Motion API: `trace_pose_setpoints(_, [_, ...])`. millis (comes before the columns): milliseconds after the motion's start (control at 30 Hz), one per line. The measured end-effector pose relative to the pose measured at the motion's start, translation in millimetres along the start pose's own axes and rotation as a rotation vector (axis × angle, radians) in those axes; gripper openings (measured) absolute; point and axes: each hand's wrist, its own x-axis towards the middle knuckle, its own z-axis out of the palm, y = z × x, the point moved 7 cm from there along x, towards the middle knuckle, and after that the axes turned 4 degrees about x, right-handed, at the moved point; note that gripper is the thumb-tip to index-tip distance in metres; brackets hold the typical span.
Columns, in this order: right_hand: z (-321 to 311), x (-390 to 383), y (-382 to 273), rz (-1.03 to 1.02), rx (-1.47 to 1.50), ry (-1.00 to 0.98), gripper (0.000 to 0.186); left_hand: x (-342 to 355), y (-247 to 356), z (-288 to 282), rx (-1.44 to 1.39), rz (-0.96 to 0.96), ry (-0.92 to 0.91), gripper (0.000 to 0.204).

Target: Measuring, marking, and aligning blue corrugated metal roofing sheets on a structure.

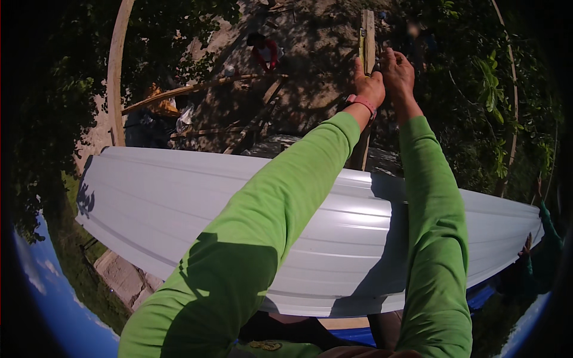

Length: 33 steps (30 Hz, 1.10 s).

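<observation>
Both my arms, in green sleeves, reach forward over a pale ribbed metal roofing sheet. At the far side of the sheet, a wooden beam runs away from me. A narrow yellow strip, which looks like a tape measure's blade, lies along the beam's left side. My left hand, with a reddish band at the wrist, is closed at the strip's near end, thumb pointing forward. Just right of the beam, my right hand has its fingers curled in. What it holds, if anything, I cannot make out.
A wooden post rises at the left, with a pole slanting off it. Far below, a person in red is on the shaded ground. At the right, another person's hand touches the sheet's edge. Leafy branches hang nearby.
</observation>
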Motion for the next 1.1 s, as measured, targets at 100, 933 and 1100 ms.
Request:
trace_pose_setpoints(100, [-5,-3,-5,-0.040,-0.028,0.039,0.034,11,9,13,0.362,0.214,-0.007,0.034])
trace_pose_setpoints(933, [-6,-2,18,0.003,0.166,0.065,0.033,0,10,-5,0.093,0.014,0.039,0.058])
trace_pose_setpoints(1100, [1,0,11,0.005,0.129,0.074,0.033,13,4,-2,0.164,0.088,0.062,0.056])
